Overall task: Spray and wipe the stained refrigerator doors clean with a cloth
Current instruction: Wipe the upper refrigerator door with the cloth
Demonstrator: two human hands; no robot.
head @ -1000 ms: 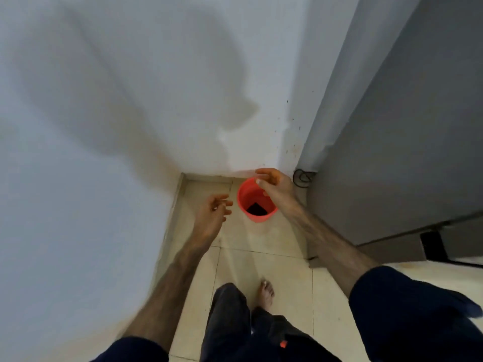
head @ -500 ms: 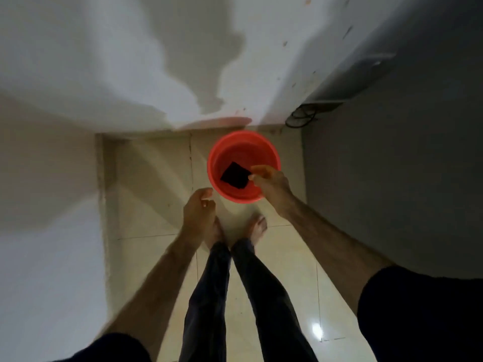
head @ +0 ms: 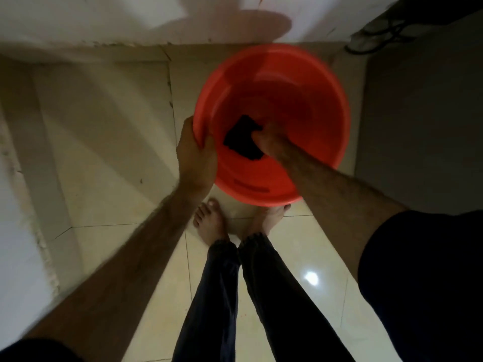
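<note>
I stand barefoot on a tiled floor (head: 109, 142), looking straight down. My left hand (head: 197, 152) grips the near rim of an orange bucket (head: 326, 105) at nine o'clock, fingers curled over the edge, probably to steady it. My right hand (head: 266, 138) reaches down inside, at the bucket's centre. It touches a dark cloth (head: 241, 139), which lies just to its nine o'clock side. Blur hides whether those fingers have closed on it. The grey refrigerator (head: 423, 131) stands at three o'clock, untouched, so I judge the wiping has yet to begin.
</note>
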